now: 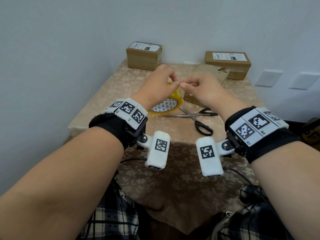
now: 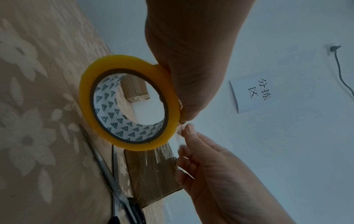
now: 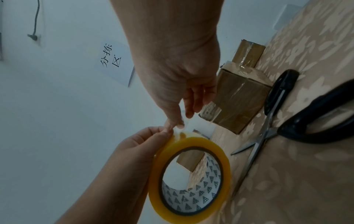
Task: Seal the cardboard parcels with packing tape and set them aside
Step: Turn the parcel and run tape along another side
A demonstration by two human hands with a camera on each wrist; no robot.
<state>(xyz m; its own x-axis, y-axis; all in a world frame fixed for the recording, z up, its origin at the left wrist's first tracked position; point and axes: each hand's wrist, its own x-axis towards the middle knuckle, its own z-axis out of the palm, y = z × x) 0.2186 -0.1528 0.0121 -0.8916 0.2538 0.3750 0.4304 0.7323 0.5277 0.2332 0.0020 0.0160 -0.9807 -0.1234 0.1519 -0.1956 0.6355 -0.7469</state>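
Head view: left hand (image 1: 155, 87) is gripping the yellow roll of clear packing tape (image 1: 170, 103) above the floral tablecloth (image 1: 103, 94); right hand (image 1: 199, 89) is pinching its loose end, fingertips meeting.

Left wrist view: film is running from the roll toward the right-hand fingers (image 2: 188, 131).

Right wrist view: brown cardboard parcel (image 3: 239, 97) is lying just beyond the right hand, nearer it than the left.

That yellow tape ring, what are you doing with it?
A person is getting packing tape ready to seal parcels. The left hand holds the yellow tape roll upright above the table, and the right hand pinches the clear loose end to peel it off. An unlabelled cardboard parcel waits just behind the hands, scissors lie open nearby, and two labelled parcels sit by the wall.
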